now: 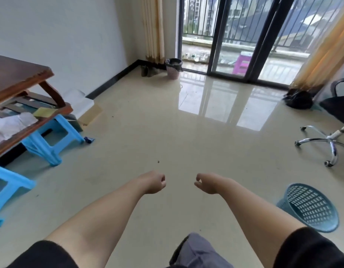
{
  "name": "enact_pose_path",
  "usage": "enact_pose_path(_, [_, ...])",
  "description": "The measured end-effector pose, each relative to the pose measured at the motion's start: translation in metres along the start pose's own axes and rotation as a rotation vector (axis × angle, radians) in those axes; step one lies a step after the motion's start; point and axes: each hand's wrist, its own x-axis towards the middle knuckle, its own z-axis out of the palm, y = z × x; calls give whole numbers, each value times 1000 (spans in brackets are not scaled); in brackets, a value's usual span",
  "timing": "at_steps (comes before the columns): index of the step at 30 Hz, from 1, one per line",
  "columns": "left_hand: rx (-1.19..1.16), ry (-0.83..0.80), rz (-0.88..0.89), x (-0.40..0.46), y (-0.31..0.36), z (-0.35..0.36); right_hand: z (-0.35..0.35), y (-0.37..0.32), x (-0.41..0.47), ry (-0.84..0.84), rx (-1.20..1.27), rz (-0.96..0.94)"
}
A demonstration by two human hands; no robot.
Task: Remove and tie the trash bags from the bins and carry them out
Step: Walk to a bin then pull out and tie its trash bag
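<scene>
A blue lattice-patterned bin [312,207], a pink bin [173,71] lined in black, blue stools [51,140] and a beige floor [167,132] are seen.

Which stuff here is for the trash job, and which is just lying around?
For the job:
pink bin with a black bag
blue bin, no bag visible
full black trash bag
left hand, right hand, both holding nothing

Just lying around:
blue stools
office chair
wooden table
</scene>
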Motion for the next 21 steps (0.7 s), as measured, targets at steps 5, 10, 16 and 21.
enact_pose_path(5, [15,11,3,110,-8,-63,-76,19,103,-5,-58,-26])
enact_pose_path(10, [-27,42,-20,228,-13,-147,-176,49,205,3,-75,-32])
enact_pose_path(16, [-102,55,-32,335,-15,-237,-282,74,314,-16,-110,-33])
enact_pose_path(21, [-111,35,-41,431,-45,-302,-351,72,415,-27,-107,-45])
